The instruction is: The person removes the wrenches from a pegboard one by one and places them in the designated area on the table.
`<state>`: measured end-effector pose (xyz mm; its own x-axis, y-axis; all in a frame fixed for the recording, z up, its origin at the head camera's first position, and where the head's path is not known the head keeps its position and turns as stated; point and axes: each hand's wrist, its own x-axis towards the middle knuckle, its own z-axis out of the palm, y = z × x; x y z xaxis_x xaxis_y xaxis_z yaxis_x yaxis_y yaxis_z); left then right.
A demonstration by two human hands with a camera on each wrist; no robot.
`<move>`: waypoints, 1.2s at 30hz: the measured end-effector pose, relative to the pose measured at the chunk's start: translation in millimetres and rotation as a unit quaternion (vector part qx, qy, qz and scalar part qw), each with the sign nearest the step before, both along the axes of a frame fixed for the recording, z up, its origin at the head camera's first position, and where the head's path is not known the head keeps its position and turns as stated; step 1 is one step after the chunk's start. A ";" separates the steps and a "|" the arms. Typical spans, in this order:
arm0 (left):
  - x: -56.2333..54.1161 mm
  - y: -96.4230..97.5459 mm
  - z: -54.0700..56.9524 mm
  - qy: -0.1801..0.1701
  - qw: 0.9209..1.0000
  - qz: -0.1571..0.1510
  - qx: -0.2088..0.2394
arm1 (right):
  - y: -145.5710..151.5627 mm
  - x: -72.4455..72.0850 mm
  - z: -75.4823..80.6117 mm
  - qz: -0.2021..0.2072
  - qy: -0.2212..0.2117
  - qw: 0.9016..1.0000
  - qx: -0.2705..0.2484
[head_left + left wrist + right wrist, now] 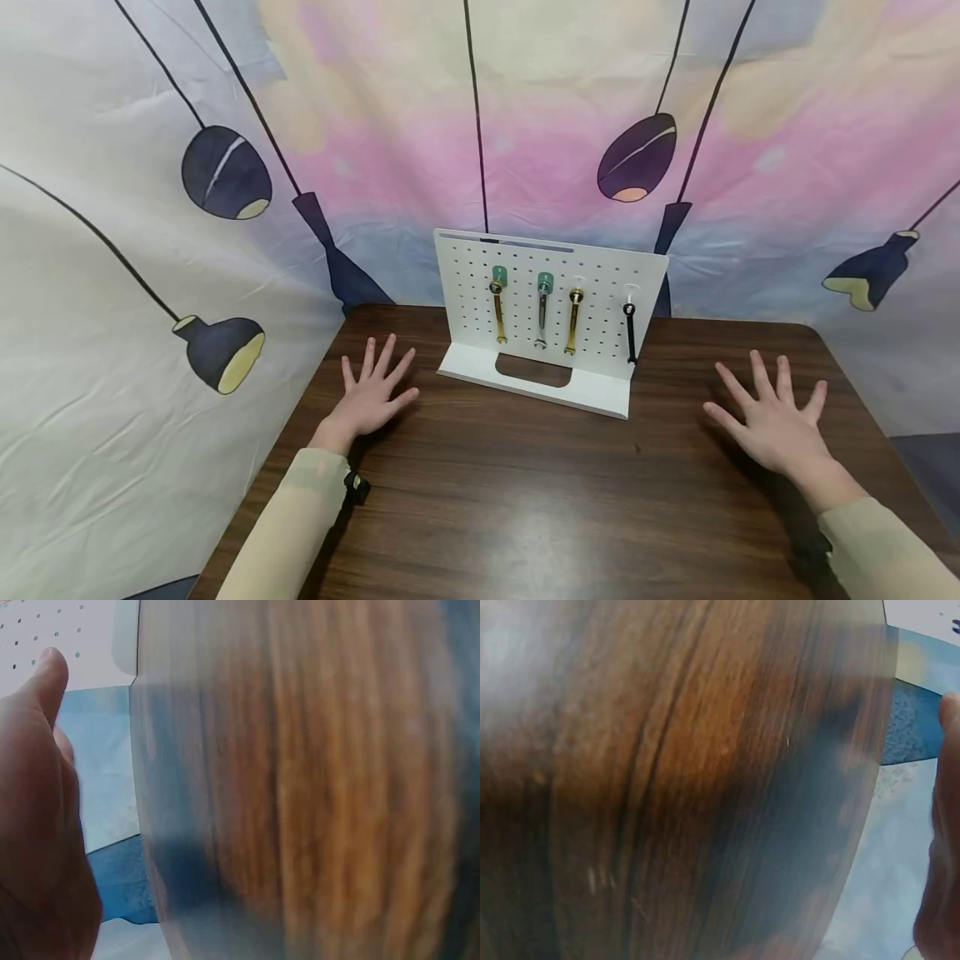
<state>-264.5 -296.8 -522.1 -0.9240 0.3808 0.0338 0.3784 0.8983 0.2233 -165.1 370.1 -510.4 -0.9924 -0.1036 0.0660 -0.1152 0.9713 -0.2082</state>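
My left hand (pixel 369 402) is over the left side of the table with its fingers spread, holding nothing; the pegboard stand is the nearest thing to it. On the right side, my right hand (pixel 778 427) has its fingers spread too and grips nothing. Between them, toward the back, stands a white pegboard (pixel 600 275). From it hang, left to right, a gold wrench (pixel 499 315), a silver wrench (pixel 542 315), a second gold wrench (pixel 573 323) and a black wrench (pixel 631 335). The wrist views show only part of each hand, beside the wood.
The pegboard's white base (pixel 468 365) has a rectangular cutout and lies on the dark brown wooden table (pixel 510 492). Green hooks (pixel 500 273) bear the two left wrenches; pale hooks bear the others. A cloth backdrop (pixel 540 92) with printed lamps hangs behind the table.
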 end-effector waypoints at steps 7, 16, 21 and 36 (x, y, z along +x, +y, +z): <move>-0.1 13.8 13.0 0.022 0.995 -0.030 0.091 | -1.3 -0.1 7.7 -0.010 0.026 0.999 -0.040; -4.9 33.4 20.7 0.060 0.981 -0.053 0.177 | -2.1 -1.5 17.8 -0.020 0.049 0.996 -0.073; -9.0 43.4 20.2 0.068 0.969 -0.046 0.235 | -3.9 -3.1 11.9 -0.041 0.052 0.990 -0.126; -43.1 94.7 45.8 0.008 0.834 0.029 0.552 | -34.2 -8.4 10.7 -0.016 0.119 0.920 -0.373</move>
<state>-307.6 -202.1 -476.3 -0.9360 0.0651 0.3458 0.3519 0.1662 0.9212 -173.6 335.9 -499.7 -0.9426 0.0882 0.3221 -0.2166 0.5727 -0.7906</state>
